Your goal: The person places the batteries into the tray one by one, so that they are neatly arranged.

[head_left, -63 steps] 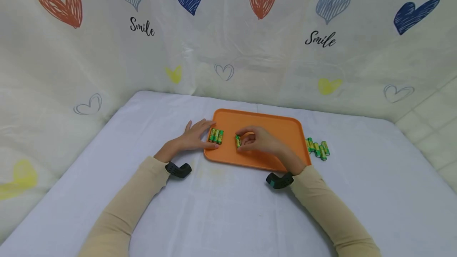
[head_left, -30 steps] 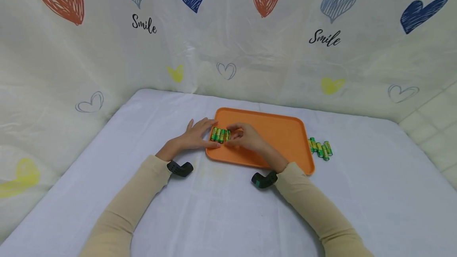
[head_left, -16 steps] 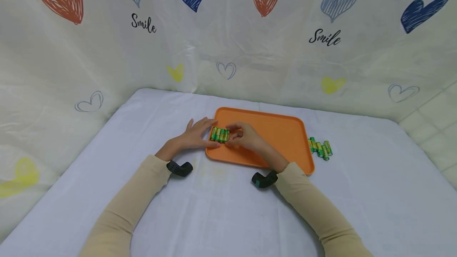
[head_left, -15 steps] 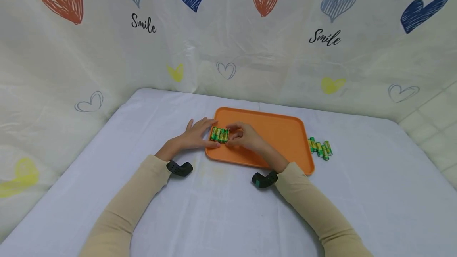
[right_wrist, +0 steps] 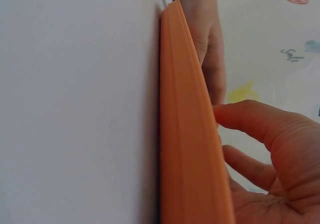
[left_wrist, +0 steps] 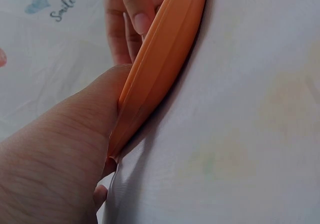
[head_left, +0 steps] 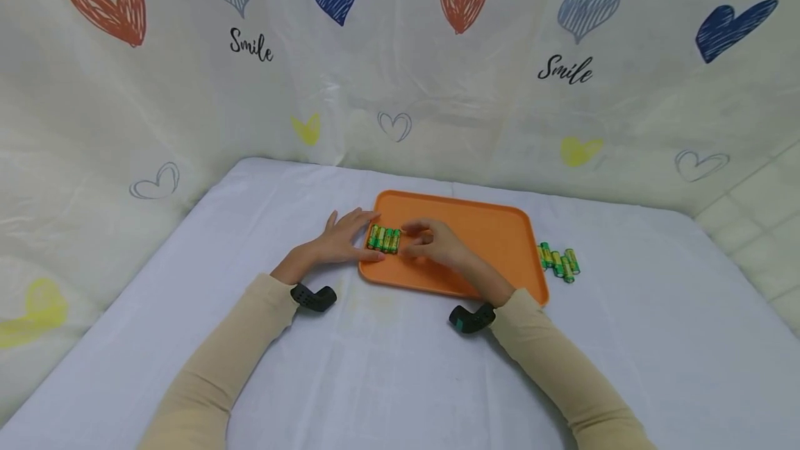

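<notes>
A row of several green-and-yellow batteries (head_left: 384, 239) lies side by side at the left end of an orange tray (head_left: 481, 235). My left hand (head_left: 337, 238) rests at the tray's left edge, thumb and fingers spread around the row's left end. Just right of the row is my right hand (head_left: 439, 245), over the tray, its fingers loosely bent with a small gap to the last battery and nothing seen between them. In both wrist views the tray's side wall (right_wrist: 187, 124) hides the batteries.
More loose batteries (head_left: 558, 262) lie on the white tablecloth (head_left: 387, 367) just beyond the tray's right edge. A white curtain (head_left: 400, 75) printed with hearts hangs behind the table. Each wrist carries a black device (head_left: 314, 297).
My right hand carried one battery leftward and set it against the row's right end. It has since let go and drawn back slightly to the right. The left hand has stayed in place.
</notes>
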The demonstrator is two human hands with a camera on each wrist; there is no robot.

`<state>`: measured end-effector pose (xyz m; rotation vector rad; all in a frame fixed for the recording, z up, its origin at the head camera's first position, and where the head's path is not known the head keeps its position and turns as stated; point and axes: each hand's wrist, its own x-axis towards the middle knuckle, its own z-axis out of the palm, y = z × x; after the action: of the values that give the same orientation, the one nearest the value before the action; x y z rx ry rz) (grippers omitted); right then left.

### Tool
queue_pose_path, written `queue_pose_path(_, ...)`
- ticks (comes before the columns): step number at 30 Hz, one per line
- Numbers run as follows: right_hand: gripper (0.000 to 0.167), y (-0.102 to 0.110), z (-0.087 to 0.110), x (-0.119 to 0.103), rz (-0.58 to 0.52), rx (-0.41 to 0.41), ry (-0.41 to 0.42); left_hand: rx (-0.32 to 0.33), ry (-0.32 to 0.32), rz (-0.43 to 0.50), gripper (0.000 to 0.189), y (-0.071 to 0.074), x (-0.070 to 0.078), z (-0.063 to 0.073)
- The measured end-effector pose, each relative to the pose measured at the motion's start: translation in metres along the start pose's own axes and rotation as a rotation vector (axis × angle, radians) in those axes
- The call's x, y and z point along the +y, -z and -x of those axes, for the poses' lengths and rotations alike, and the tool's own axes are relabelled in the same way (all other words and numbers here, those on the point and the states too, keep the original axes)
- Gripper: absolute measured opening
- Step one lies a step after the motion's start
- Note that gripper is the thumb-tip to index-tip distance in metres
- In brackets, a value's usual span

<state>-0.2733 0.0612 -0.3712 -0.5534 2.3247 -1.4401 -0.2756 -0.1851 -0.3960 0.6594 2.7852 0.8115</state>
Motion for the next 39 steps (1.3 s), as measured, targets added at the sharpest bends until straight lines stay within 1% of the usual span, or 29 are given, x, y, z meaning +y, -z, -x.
queue_pose_path(5, 0.048, 0.006, 0.005, 0.002, 0.009, 0.019, -0.039, 0.003, -0.001, -0.01, 0.091, 0.0, 0.0, 0.0)
queue_pose_path(9, 0.045, 0.011, 0.009, 0.005, 0.028, 0.024, -0.043, 0.001, 0.004, -0.015, 0.09, 0.0, 0.0, 0.0)
queue_pose_path(15, 0.044, 0.018, 0.016, 0.01, 0.025, 0.023, -0.04, -0.006, 0.008, -0.017, 0.091, 0.0, 0.002, 0.001)
queue_pose_path(23, 0.044, 0.027, 0.027, 0.012, 0.028, 0.032, -0.036, 0.024, -0.011, -0.016, 0.089, -0.001, 0.002, 0.001)
queue_pose_path(30, 0.044, 0.032, 0.034, 0.013, 0.023, 0.033, -0.015, 0.021, -0.016, -0.016, 0.091, -0.001, 0.002, 0.0)
queue_pose_path(39, 0.042, 0.038, 0.045, 0.013, 0.049, 0.031, -0.013, 0.008, -0.018, -0.013, 0.093, -0.001, -0.001, 0.0)
